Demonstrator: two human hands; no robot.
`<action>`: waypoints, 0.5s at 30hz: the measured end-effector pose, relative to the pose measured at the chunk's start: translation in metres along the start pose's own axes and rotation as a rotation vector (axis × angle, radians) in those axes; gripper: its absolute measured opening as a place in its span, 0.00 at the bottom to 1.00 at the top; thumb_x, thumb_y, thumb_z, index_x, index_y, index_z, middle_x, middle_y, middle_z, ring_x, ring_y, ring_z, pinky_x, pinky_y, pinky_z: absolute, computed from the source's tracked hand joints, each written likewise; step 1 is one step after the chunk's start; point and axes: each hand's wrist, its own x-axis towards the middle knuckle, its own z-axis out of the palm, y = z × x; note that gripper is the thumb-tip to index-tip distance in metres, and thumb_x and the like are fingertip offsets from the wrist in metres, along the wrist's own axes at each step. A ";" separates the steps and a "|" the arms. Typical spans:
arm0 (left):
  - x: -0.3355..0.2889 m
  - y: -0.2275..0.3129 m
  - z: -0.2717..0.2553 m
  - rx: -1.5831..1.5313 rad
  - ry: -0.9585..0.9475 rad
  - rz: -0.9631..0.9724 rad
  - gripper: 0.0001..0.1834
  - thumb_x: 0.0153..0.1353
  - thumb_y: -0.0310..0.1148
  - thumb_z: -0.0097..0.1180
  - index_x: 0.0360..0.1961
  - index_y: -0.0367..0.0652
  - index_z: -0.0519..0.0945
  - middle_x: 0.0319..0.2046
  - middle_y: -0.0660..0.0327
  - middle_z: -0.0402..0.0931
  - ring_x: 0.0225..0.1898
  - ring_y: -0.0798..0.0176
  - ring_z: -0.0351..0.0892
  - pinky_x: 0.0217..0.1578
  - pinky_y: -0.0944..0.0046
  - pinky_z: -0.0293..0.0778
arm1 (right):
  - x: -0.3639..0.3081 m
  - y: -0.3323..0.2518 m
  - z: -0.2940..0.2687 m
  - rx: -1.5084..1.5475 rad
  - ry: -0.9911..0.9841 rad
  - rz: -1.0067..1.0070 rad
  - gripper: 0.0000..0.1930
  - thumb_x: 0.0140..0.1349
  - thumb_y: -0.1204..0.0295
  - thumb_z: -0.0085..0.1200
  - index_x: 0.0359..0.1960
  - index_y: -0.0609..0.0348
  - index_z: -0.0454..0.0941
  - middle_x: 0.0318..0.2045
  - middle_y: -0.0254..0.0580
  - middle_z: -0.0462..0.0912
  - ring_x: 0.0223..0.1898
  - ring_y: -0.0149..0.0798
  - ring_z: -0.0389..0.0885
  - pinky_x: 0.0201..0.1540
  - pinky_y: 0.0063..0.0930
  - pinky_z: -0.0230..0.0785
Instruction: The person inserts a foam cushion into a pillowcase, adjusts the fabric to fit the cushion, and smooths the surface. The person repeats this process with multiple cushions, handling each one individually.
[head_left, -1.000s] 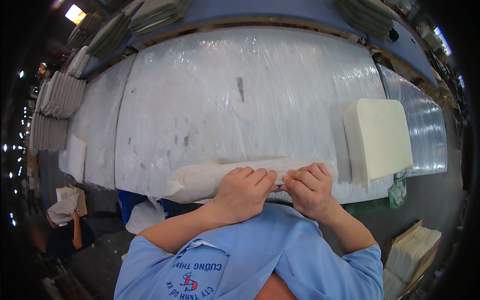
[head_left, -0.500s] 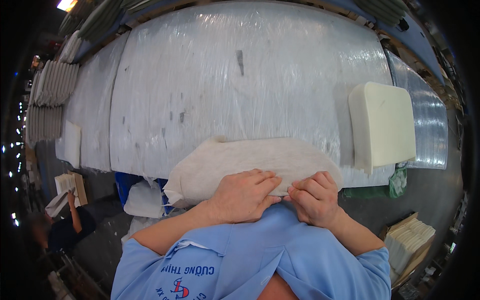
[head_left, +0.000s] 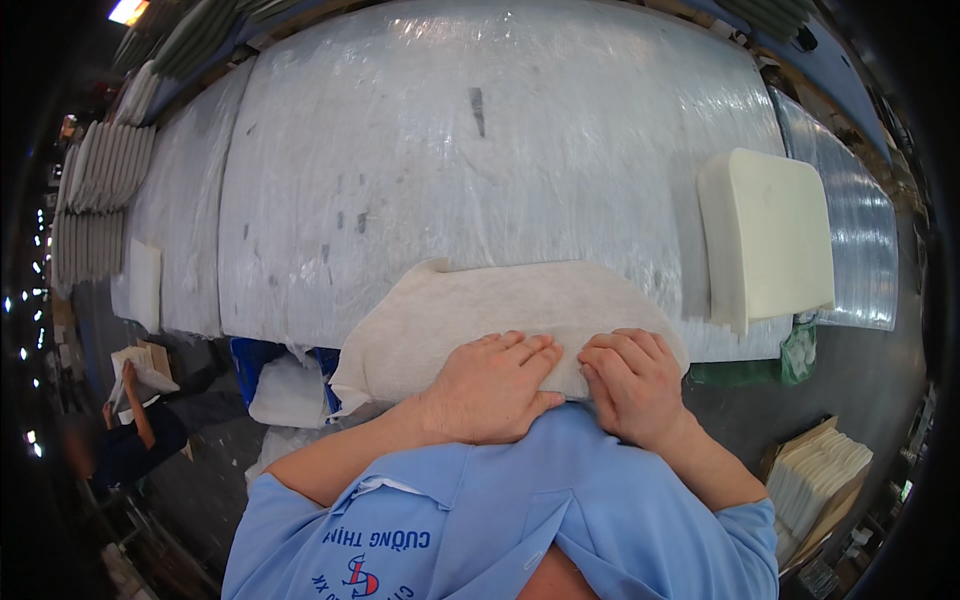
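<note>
A cushion in a beige cloth cover [head_left: 470, 300] lies at the near edge of the plastic-wrapped table, right against my body. My left hand [head_left: 492, 388] rests flat on its near part, fingers stretched out and thumb apart. Just right of it, my right hand [head_left: 632, 385] has its fingers curled and the thumb pressed in at the cloth near the front edge. Whatever lies under the right fingertips is hidden. At the cover's left end a loose flap of cloth hangs out, and a small corner sticks up at its far left side.
Clear plastic film wraps the table [head_left: 480, 190]. A cream foam cushion pad [head_left: 785, 235] stands at the right. Grey cushions [head_left: 105, 170] are stacked at far left. Blue bags [head_left: 255, 375] sit below the left edge. Pads fill a box [head_left: 820, 480] at lower right; a co-worker [head_left: 140, 440] handles a white piece.
The covered cushion and my hands have shifted slightly away from me. My right fingers have moved up off the front edge a little. The co-worker's white piece has turned.
</note>
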 end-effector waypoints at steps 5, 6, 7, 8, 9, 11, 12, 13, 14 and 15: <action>-0.001 -0.002 -0.002 -0.017 0.021 0.015 0.32 0.75 0.52 0.52 0.67 0.35 0.77 0.67 0.47 0.77 0.67 0.45 0.77 0.68 0.51 0.72 | -0.001 0.007 -0.026 0.001 -0.118 -0.106 0.22 0.64 0.55 0.66 0.53 0.56 0.85 0.50 0.40 0.87 0.52 0.43 0.85 0.53 0.40 0.74; 0.000 -0.002 -0.002 -0.024 0.007 0.010 0.33 0.75 0.53 0.52 0.68 0.35 0.76 0.68 0.47 0.76 0.68 0.45 0.77 0.69 0.50 0.72 | -0.003 0.008 -0.026 -0.045 -0.119 -0.129 0.24 0.64 0.53 0.66 0.54 0.57 0.84 0.51 0.40 0.87 0.53 0.43 0.85 0.54 0.40 0.74; 0.000 -0.002 -0.003 -0.030 -0.008 0.005 0.34 0.75 0.54 0.52 0.68 0.35 0.75 0.68 0.47 0.76 0.68 0.44 0.76 0.69 0.50 0.71 | -0.003 0.009 -0.024 -0.047 -0.103 -0.138 0.24 0.64 0.53 0.66 0.54 0.56 0.85 0.51 0.40 0.87 0.52 0.43 0.85 0.53 0.40 0.75; 0.002 -0.003 -0.004 -0.036 -0.022 0.001 0.35 0.75 0.54 0.52 0.69 0.35 0.75 0.69 0.47 0.76 0.69 0.44 0.76 0.69 0.50 0.71 | -0.004 0.013 -0.019 -0.050 -0.085 -0.146 0.24 0.64 0.52 0.66 0.54 0.56 0.85 0.50 0.40 0.87 0.52 0.43 0.85 0.53 0.40 0.75; 0.003 -0.004 -0.006 -0.050 -0.041 0.001 0.36 0.75 0.55 0.52 0.70 0.35 0.74 0.69 0.47 0.75 0.69 0.43 0.75 0.70 0.51 0.71 | -0.005 0.015 -0.017 -0.053 -0.068 -0.154 0.25 0.63 0.52 0.67 0.55 0.55 0.85 0.50 0.41 0.87 0.51 0.43 0.86 0.52 0.40 0.75; 0.003 -0.010 -0.012 -0.075 -0.077 -0.005 0.38 0.75 0.57 0.53 0.71 0.36 0.72 0.70 0.47 0.74 0.71 0.42 0.73 0.71 0.51 0.70 | -0.006 0.015 -0.017 -0.044 -0.094 -0.146 0.24 0.63 0.53 0.67 0.54 0.56 0.85 0.50 0.41 0.87 0.51 0.43 0.86 0.52 0.39 0.75; 0.004 -0.011 -0.016 -0.089 -0.127 -0.019 0.37 0.75 0.56 0.52 0.73 0.37 0.71 0.72 0.48 0.73 0.72 0.41 0.71 0.71 0.50 0.69 | -0.006 0.015 -0.016 -0.037 -0.105 -0.143 0.24 0.63 0.53 0.67 0.54 0.56 0.85 0.50 0.41 0.87 0.51 0.43 0.86 0.52 0.39 0.75; 0.006 -0.013 -0.021 -0.103 -0.177 -0.032 0.37 0.76 0.55 0.52 0.74 0.39 0.70 0.73 0.49 0.71 0.74 0.41 0.69 0.72 0.50 0.69 | -0.007 0.015 -0.017 -0.030 -0.111 -0.131 0.25 0.62 0.54 0.68 0.54 0.57 0.85 0.50 0.41 0.87 0.50 0.43 0.86 0.52 0.39 0.75; 0.008 -0.016 -0.025 -0.118 -0.226 -0.048 0.37 0.76 0.54 0.52 0.76 0.40 0.69 0.75 0.51 0.70 0.75 0.41 0.67 0.72 0.49 0.68 | -0.007 0.014 -0.017 -0.023 -0.119 -0.122 0.25 0.61 0.54 0.68 0.54 0.58 0.85 0.50 0.42 0.88 0.50 0.43 0.86 0.52 0.40 0.75; 0.009 -0.022 -0.027 -0.152 -0.274 -0.068 0.37 0.77 0.54 0.50 0.77 0.41 0.67 0.76 0.51 0.67 0.77 0.41 0.64 0.74 0.49 0.65 | -0.008 0.014 -0.017 -0.015 -0.127 -0.111 0.25 0.61 0.54 0.68 0.54 0.58 0.85 0.50 0.42 0.88 0.50 0.44 0.86 0.52 0.40 0.76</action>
